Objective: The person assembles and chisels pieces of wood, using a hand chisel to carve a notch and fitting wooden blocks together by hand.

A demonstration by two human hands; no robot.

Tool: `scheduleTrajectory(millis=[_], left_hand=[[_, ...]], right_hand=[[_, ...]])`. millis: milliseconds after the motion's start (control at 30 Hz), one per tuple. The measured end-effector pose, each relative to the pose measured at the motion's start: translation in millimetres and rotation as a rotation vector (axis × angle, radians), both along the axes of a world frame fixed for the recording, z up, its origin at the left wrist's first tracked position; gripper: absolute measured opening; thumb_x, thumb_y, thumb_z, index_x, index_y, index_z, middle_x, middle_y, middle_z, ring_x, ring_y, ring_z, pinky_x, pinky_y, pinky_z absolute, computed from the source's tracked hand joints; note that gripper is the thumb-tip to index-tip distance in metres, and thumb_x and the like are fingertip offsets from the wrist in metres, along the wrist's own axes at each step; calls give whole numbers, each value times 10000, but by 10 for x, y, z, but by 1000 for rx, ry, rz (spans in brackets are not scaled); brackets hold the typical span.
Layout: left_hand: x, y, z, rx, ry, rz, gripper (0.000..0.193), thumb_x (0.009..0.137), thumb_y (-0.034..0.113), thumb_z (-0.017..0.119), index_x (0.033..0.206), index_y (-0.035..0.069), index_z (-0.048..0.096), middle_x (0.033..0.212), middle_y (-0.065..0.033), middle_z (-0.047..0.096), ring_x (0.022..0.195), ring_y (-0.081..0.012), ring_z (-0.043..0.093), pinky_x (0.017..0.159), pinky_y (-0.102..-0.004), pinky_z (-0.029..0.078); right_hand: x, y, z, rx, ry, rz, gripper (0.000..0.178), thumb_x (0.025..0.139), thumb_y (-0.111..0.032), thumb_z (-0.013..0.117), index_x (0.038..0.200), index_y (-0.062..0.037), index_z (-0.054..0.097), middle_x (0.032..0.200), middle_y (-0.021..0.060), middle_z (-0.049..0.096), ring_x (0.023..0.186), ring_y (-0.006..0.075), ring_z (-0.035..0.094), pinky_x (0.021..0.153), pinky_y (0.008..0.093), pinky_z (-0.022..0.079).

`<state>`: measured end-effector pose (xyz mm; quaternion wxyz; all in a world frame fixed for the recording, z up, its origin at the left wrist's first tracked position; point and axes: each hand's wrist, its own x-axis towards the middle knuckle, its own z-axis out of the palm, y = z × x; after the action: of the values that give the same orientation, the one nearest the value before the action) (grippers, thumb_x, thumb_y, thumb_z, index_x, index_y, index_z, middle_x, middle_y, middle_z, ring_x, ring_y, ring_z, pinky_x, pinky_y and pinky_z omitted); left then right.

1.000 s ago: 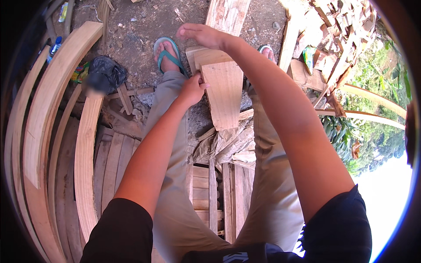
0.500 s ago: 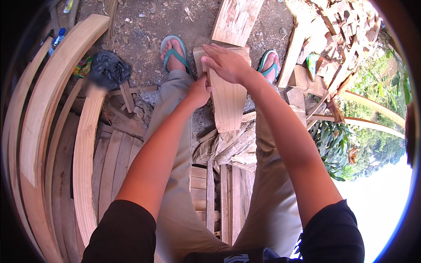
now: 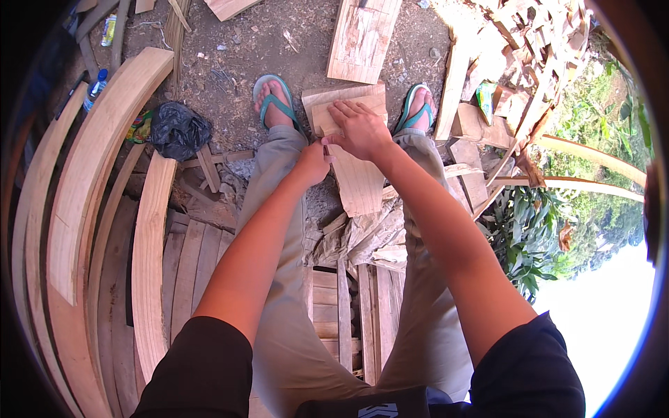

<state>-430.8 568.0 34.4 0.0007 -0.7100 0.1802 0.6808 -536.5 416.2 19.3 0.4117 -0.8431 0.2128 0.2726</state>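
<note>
Between my feet lies a pale wooden board (image 3: 359, 187), its narrower end toward me. A smaller flat piece of wood (image 3: 322, 115) rests across its far part, partly hidden under my right hand (image 3: 359, 131). That hand lies flat on the wood, fingers stretched forward and thumb reaching toward my left hand. My left hand (image 3: 311, 166) is closed at the left edge of the board, knuckles up. A small dark bit shows at its fingertips, too small to name.
Another plank (image 3: 364, 42) lies beyond on the dirt ground. Long curved-looking timbers (image 3: 104, 167) and a black plastic bag (image 3: 180, 130) are at the left. Wood offcuts (image 3: 536, 49) are heaped at the right. My sandalled feet (image 3: 277, 104) stand either side of the board.
My right hand has come down from a raised, tilted pose to lie flat on the wood, closer to my left hand. The whole view has shifted slightly.
</note>
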Motion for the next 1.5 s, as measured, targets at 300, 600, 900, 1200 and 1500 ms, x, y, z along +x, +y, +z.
scheduleTrajectory(millis=[300,600,900,1200,1500], left_hand=[[-122,381,-333,-124,59,189,358,874,192,714,1155,-2,606,1018,-203,701,977,-379,672,849,-438,519],[666,-356,64,270,123,264,312,937,255,651,1166,52,592,1025,-77,675,769,-171,693,533,-309,557],[1485,-476,1203,-184,-226,623,225,981,141,568,1192,63,583,886,-16,632,693,-85,592,565,-248,476],[156,508,3462,-51,-114,662,176,925,171,688,970,67,553,710,44,509,644,-49,438,557,-245,349],[-356,135,4576,46,-252,223,507,897,286,738,603,58,393,552,45,347,547,-60,317,489,-291,278]], right_hand=[[-7,26,-141,46,-6,3,864,850,-653,593,1429,-23,475,1494,138,475,1412,270,410,1179,399,302],[122,-8,-81,83,176,121,886,840,-643,615,1493,-79,409,1565,116,384,1472,266,306,1184,490,259],[-460,-298,1776,43,163,-239,667,912,-422,633,1457,-103,420,1420,198,482,1315,387,461,1105,522,334],[-1610,-647,4319,159,180,137,528,875,-448,667,1262,-97,593,1355,187,513,1353,378,415,1127,530,310],[-1618,-672,4662,227,52,364,263,928,-377,596,991,-127,649,963,75,641,1032,253,566,912,411,403]])
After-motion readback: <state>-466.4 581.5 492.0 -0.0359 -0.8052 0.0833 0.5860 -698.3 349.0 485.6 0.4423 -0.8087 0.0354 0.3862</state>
